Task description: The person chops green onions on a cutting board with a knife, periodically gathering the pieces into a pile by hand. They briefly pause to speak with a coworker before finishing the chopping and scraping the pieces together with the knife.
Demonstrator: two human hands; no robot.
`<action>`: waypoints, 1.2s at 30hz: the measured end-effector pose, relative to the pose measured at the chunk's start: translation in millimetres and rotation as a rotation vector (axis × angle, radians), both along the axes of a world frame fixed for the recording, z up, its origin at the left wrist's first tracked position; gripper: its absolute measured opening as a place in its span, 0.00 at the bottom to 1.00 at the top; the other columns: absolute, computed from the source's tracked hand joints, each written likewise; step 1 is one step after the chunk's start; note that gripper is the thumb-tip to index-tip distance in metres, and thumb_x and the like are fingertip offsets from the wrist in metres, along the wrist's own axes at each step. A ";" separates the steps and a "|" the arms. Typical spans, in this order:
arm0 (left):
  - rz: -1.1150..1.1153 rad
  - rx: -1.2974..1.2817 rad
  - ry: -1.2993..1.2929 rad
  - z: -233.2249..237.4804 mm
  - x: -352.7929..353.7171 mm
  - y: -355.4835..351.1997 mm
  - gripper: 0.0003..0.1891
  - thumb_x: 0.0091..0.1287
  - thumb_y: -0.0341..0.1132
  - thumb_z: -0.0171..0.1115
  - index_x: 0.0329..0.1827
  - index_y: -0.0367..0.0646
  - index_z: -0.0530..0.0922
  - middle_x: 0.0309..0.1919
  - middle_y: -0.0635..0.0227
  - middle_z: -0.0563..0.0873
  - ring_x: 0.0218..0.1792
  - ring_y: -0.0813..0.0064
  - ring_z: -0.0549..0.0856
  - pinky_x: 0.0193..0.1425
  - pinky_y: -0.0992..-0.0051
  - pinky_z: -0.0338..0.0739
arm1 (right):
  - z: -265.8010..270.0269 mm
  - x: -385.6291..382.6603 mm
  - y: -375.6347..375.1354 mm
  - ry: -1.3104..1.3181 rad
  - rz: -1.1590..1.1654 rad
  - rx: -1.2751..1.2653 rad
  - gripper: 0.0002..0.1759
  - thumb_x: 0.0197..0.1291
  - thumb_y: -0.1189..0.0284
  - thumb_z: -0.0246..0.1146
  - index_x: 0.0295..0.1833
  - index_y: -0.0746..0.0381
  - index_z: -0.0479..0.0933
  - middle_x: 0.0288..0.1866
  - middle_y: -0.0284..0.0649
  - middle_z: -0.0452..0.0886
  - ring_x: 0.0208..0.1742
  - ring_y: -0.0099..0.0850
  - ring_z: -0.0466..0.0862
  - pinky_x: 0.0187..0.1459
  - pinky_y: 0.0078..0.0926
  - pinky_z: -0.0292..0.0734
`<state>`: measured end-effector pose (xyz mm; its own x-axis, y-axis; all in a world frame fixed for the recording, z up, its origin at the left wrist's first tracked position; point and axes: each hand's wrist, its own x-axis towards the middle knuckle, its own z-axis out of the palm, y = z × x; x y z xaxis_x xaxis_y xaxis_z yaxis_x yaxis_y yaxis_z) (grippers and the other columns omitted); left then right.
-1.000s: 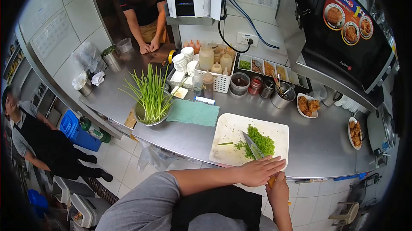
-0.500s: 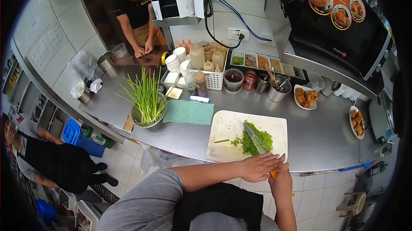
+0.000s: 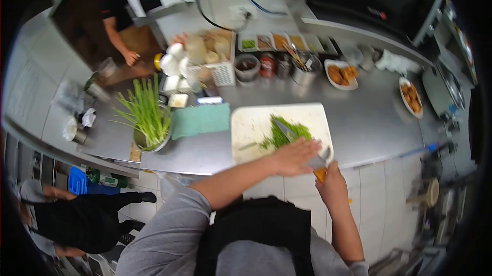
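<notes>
On the steel counter lies a white cutting board (image 3: 246, 122) with a heap of chopped green onion (image 3: 282, 135). A knife (image 3: 318, 162) with an orange handle extends over the board's front right part, its tip in the greens. My right hand (image 3: 332, 181) is closed round the handle. My left hand (image 3: 297, 156) lies flat across the blade, fingers stretched out and pointing right; its palm side is hidden. A short green stalk lies left of the heap. Long green onions (image 3: 146, 114) stand in a metal bowl (image 3: 163, 145) at the left.
A green cloth (image 3: 201, 120) lies between bowl and board. Behind are a white basket of bottles (image 3: 224, 74), jars, a utensil container (image 3: 306, 74) and dishes of fried food (image 3: 341, 75). One person (image 3: 120, 35) stands across the counter, another (image 3: 77, 222) at the lower left.
The camera view has shifted, moving the counter up and left in the frame. My right hand and the knife handle have moved off the board's front edge, and my left hand has moved along the blade.
</notes>
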<state>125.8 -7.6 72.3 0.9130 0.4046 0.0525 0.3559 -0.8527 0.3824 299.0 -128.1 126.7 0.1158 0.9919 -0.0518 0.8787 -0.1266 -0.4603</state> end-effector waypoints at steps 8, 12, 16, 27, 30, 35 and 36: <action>-0.028 0.090 0.033 -12.9 -4.0 17.8 0.39 0.80 0.59 0.38 0.84 0.38 0.49 0.84 0.56 0.51 0.84 0.60 0.49 0.87 0.57 0.42 | -8.0 4.3 -9.1 -0.079 -0.060 -0.068 0.30 0.51 0.76 0.74 0.49 0.66 0.59 0.44 0.59 0.82 0.45 0.59 0.84 0.45 0.48 0.82; -0.034 0.131 0.053 -14.5 -6.3 27.0 0.39 0.81 0.59 0.37 0.84 0.39 0.48 0.84 0.55 0.50 0.84 0.60 0.49 0.87 0.57 0.42 | -3.1 7.4 -15.5 -0.072 -0.092 -0.094 0.29 0.51 0.75 0.74 0.48 0.65 0.60 0.43 0.59 0.82 0.44 0.59 0.85 0.44 0.48 0.81; -0.025 0.167 0.073 -17.4 -9.4 39.4 0.41 0.80 0.62 0.34 0.84 0.38 0.48 0.84 0.55 0.50 0.84 0.61 0.48 0.87 0.59 0.41 | 3.3 12.7 -23.2 -0.063 -0.077 -0.080 0.28 0.52 0.75 0.74 0.48 0.67 0.61 0.43 0.60 0.82 0.40 0.58 0.86 0.42 0.47 0.84; 0.178 0.078 0.095 -4.1 -43.3 73.6 0.38 0.82 0.59 0.29 0.83 0.38 0.48 0.77 0.54 0.67 0.83 0.60 0.51 0.87 0.58 0.42 | 48.6 50.0 -75.8 0.178 -0.187 -0.185 0.28 0.51 0.80 0.76 0.46 0.62 0.61 0.33 0.48 0.78 0.33 0.44 0.81 0.39 0.36 0.78; 0.338 -0.292 -0.171 2.0 -51.4 77.8 0.29 0.83 0.35 0.39 0.85 0.51 0.47 0.73 0.64 0.75 0.78 0.51 0.65 0.84 0.60 0.56 | 37.4 59.0 -87.9 0.269 -0.157 -0.145 0.25 0.55 0.82 0.71 0.50 0.62 0.63 0.32 0.42 0.76 0.31 0.32 0.77 0.37 0.32 0.77; 0.404 -0.490 -0.246 6.4 -57.2 78.8 0.40 0.71 0.15 0.41 0.85 0.60 0.50 0.75 0.53 0.71 0.75 0.54 0.71 0.76 0.67 0.68 | 32.6 46.6 -79.2 0.443 -0.139 -0.239 0.21 0.64 0.79 0.62 0.61 0.65 0.67 0.32 0.40 0.78 0.28 0.28 0.77 0.34 0.29 0.76; 0.365 -0.508 -0.272 10.7 -58.5 76.3 0.40 0.71 0.16 0.43 0.85 0.59 0.51 0.77 0.51 0.68 0.77 0.54 0.68 0.79 0.65 0.64 | 24.0 44.5 -76.6 0.578 -0.186 -0.259 0.22 0.65 0.78 0.60 0.64 0.65 0.67 0.33 0.39 0.77 0.28 0.25 0.77 0.33 0.26 0.75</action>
<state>67.3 68.8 83.0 0.6948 0.7190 -0.0168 0.4205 -0.3872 0.8205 343.4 -204.6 150.6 0.1660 0.9051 -0.3915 0.4515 -0.4227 -0.7858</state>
